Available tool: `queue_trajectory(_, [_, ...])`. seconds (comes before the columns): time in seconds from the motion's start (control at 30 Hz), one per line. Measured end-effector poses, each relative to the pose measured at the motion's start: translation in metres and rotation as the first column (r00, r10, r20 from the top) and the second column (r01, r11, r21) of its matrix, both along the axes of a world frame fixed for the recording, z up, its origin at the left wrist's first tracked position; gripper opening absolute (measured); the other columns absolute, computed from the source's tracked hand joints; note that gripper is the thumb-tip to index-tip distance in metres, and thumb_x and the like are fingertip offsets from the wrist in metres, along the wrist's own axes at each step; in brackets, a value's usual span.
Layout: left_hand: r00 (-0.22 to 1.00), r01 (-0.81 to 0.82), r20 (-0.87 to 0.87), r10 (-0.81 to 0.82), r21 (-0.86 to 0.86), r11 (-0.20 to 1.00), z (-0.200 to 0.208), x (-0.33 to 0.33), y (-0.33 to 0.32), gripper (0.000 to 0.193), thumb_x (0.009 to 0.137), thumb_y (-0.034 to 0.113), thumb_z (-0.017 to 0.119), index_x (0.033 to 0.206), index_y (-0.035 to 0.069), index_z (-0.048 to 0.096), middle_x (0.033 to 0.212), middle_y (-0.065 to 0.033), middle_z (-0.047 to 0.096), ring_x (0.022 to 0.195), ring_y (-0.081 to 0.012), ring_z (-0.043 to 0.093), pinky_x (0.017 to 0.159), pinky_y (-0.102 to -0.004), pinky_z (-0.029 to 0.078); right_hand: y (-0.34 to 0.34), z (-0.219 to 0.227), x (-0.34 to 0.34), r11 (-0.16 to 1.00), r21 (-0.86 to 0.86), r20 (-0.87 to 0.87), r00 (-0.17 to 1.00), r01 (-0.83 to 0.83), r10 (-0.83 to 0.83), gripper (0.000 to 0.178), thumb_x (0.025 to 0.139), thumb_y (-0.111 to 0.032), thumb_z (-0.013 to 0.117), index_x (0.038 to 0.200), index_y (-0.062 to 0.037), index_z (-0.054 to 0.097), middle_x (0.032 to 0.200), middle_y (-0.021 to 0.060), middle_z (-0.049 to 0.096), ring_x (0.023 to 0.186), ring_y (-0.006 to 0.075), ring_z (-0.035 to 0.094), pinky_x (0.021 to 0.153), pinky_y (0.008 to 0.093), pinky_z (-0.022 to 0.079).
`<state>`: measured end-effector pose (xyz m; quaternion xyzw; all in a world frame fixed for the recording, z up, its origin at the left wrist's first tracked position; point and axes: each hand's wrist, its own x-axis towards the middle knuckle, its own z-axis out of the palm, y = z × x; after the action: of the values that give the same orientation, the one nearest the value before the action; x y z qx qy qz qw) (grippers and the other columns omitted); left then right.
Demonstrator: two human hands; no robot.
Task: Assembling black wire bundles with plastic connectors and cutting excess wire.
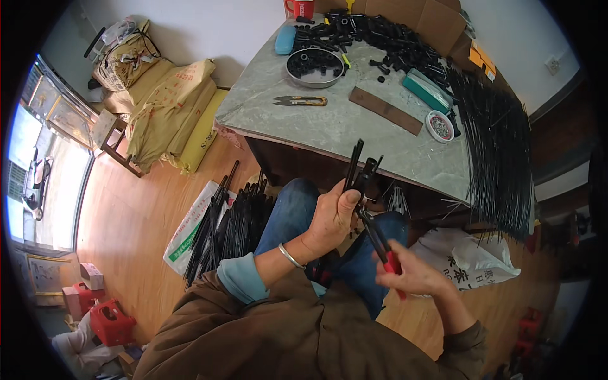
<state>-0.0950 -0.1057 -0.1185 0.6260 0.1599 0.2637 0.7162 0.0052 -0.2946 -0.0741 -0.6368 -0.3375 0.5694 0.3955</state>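
Observation:
My left hand (330, 218) is wrapped round several thin black rods (355, 158), whose upper ends stick up past my thumb together with a thicker black tube end (370, 166). My right hand (415, 272) grips the red handles of a long black-jawed pair of pliers (379, 244). The pliers' jaws reach up to the rods just beside my left thumb. Whether the jaws bite on a rod is too small to tell. Both hands are above my lap, in front of the table edge.
On the grey table (253, 114) lie thread snips (301, 101), a metal bowl (315, 79) of black parts, a brown strip (386, 111), a teal box (425, 92), a small white tub (439, 126) and long black rods (497, 152). More black rods (244, 215) lean at my left knee.

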Motion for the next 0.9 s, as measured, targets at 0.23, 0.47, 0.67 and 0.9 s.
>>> queue_trajectory(0.23, [0.998,0.064,0.016,-0.063,-0.088,0.994,-0.001,-0.001,0.005,0.059,0.093,0.059,0.039,0.094,0.002,0.052,0.063,0.0003,0.047,0.045,-0.0048,0.041,0.041,-0.0193,0.032,-0.006,-0.002,-0.005,0.981,-0.081,-0.257,0.947,0.179,-0.194,0.043,0.088,-0.038,0.063,0.103,0.0023,0.054,0.073,0.0086,0.061,0.052,0.0142,0.057,0.047,0.0271,0.048])
queue_trajectory(0.47, [1.0,0.023,-0.001,-0.023,-0.082,0.996,-0.001,0.001,0.003,0.058,0.094,0.058,0.037,0.091,0.002,0.052,0.059,0.001,0.046,0.044,-0.0048,0.041,0.041,-0.0199,0.032,0.006,0.006,0.016,0.978,-0.166,0.303,0.937,-0.128,0.174,0.027,0.082,-0.007,0.063,0.102,-0.0002,0.047,0.069,0.0101,0.059,0.05,0.0196,0.058,0.048,0.0339,0.048])
queue_trajectory(0.67, [0.999,0.034,-0.017,-0.036,-0.114,0.993,-0.002,0.0,0.007,0.06,0.093,0.061,0.036,0.091,0.003,0.052,0.059,0.001,0.046,0.044,-0.0052,0.041,0.041,-0.0199,0.031,0.01,0.015,0.0,0.992,0.125,0.79,0.608,-0.024,-0.085,0.027,0.085,-0.009,0.058,0.109,-0.0008,0.051,0.074,0.0113,0.057,0.066,0.0224,0.059,0.061,0.0362,0.047])
queue_trajectory(0.9, [0.993,0.121,0.032,-0.117,-0.178,0.977,0.003,0.001,0.004,0.061,0.093,0.061,0.034,0.087,0.003,0.051,0.057,0.0012,0.045,0.044,-0.0056,0.04,0.04,-0.0204,0.031,0.007,0.031,0.01,0.985,-0.172,-0.381,0.921,0.014,-0.08,0.028,0.097,-0.024,0.049,0.107,0.0025,0.051,0.074,0.0068,0.057,0.059,0.0144,0.059,0.049,0.03,0.05])
